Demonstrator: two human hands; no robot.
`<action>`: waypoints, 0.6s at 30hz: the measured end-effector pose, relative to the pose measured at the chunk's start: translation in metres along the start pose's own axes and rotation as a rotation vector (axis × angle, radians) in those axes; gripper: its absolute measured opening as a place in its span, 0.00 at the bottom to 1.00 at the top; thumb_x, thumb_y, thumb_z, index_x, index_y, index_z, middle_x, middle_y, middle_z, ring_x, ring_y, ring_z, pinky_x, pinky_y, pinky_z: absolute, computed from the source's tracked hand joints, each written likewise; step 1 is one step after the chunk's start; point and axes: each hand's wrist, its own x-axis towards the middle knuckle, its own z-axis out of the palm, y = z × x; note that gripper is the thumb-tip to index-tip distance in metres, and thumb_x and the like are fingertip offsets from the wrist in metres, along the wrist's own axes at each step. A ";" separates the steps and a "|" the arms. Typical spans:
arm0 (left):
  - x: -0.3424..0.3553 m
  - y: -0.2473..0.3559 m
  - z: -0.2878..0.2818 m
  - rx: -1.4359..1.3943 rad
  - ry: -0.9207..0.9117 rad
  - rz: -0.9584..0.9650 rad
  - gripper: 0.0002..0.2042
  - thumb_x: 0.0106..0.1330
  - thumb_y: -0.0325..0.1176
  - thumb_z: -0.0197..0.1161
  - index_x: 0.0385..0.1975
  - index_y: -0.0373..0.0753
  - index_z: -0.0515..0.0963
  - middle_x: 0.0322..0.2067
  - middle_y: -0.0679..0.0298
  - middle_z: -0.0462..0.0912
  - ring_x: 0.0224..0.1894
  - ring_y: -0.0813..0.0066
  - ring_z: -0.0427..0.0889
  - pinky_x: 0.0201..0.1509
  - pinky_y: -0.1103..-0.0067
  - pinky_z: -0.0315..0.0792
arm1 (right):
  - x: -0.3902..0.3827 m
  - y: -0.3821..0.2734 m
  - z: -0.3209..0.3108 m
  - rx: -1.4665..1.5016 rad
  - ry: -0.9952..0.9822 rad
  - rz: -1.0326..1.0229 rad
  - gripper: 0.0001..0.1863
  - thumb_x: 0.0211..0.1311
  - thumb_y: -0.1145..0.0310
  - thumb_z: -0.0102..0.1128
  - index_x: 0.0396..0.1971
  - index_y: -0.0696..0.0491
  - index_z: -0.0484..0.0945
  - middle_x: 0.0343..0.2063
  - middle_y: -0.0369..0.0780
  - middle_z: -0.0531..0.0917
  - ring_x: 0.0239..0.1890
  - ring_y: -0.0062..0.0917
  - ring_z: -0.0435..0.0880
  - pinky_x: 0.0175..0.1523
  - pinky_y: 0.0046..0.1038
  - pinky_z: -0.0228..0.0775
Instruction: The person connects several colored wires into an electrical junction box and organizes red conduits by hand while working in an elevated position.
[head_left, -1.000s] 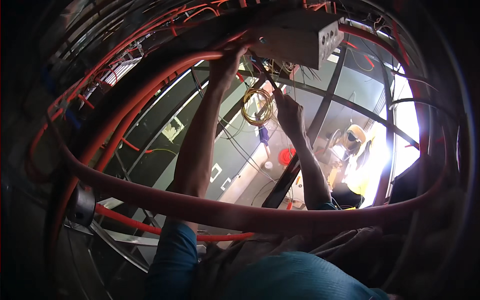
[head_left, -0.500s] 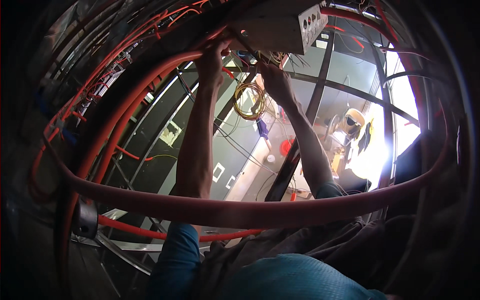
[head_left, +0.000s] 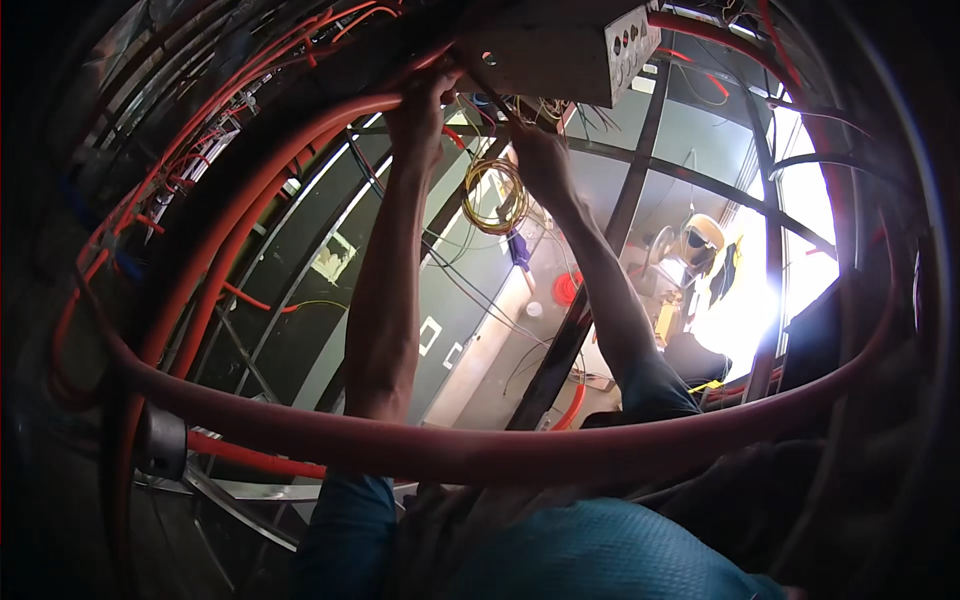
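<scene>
Overhead, a grey metal junction box (head_left: pixel 545 62) with round holes hangs at the upper middle. My left hand (head_left: pixel 420 105) is closed beside its left end, where a thick orange conduit (head_left: pixel 352 108) runs up to it. The fingers seem to grip the conduit's end, though shadow hides part of the grasp. My right hand (head_left: pixel 541 152) is closed below the box, around the lower end of a thin dark rod-like tool (head_left: pixel 487 88) that slants up left toward my left hand. A coil of yellow-green wire (head_left: pixel 468 205) dangles between my forearms, and loose wires stick out under the box.
A thick red hose-like conduit (head_left: pixel 480 452) curves across in front of my chest. More orange conduits (head_left: pixel 210 255) and metal framing bars (head_left: pixel 636 170) surround my arms. Far below are a red round object (head_left: pixel 567 289) and a pale fan-like object (head_left: pixel 700 240) by bright light.
Both hands stay by the box, with the right hand shifted slightly left. The view has tilted a little, and the conduit in front of my chest appears lower.
</scene>
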 end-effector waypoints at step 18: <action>0.000 0.015 0.012 -0.026 0.052 -0.023 0.05 0.58 0.26 0.66 0.33 0.37 0.82 0.25 0.71 0.80 0.26 0.84 0.74 0.34 0.82 0.69 | 0.016 -0.015 -0.018 0.158 0.056 0.067 0.14 0.76 0.61 0.42 0.39 0.55 0.74 0.25 0.47 0.81 0.26 0.46 0.83 0.28 0.46 0.73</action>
